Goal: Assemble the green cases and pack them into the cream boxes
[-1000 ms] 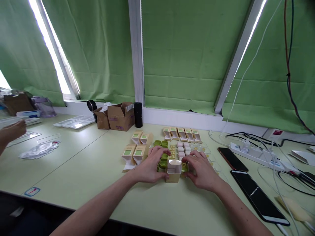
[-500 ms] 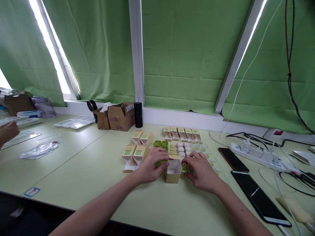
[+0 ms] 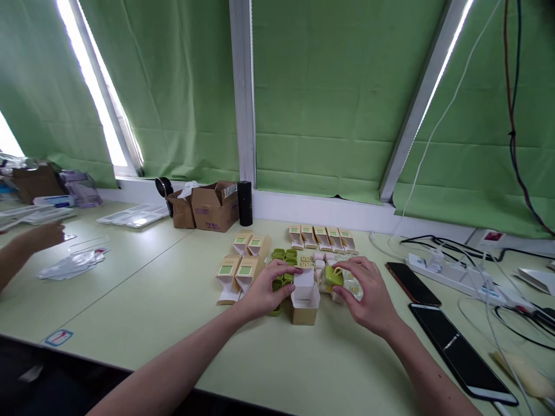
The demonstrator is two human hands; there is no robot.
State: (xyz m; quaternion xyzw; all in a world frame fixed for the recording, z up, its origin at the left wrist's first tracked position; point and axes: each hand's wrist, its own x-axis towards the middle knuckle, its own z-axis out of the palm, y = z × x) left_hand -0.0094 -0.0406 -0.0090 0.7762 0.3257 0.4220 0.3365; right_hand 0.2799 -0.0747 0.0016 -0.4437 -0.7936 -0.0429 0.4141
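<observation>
My left hand [image 3: 269, 290] grips the upper left side of a small open carton [image 3: 304, 315], which stands upright with its white inside showing. In my right hand [image 3: 369, 297], thumb and fingers pinch a small green case with a yellow loop [image 3: 333, 277], held just right of the carton's opening. Clear plastic shows around the case. Behind the carton lie green cases [image 3: 285, 254], small yellow pieces [image 3: 305, 261] and pale pink blocks [image 3: 319, 256]. Clear plastic pieces [image 3: 355, 288] are partly hidden by my right hand.
Several cartons with green labels stand at left [image 3: 245, 270] and in a back row [image 3: 321, 237]. Two phones [image 3: 459, 352] and a power strip [image 3: 451, 274] with cables lie right. Cardboard boxes [image 3: 214, 208] and a black cylinder [image 3: 244, 203] stand behind. Another person's hand [image 3: 50, 236] is far left.
My right hand has lifted the green case up and slightly right, away from the carton's side. My left hand stays at the carton. The other person's hand has moved right.
</observation>
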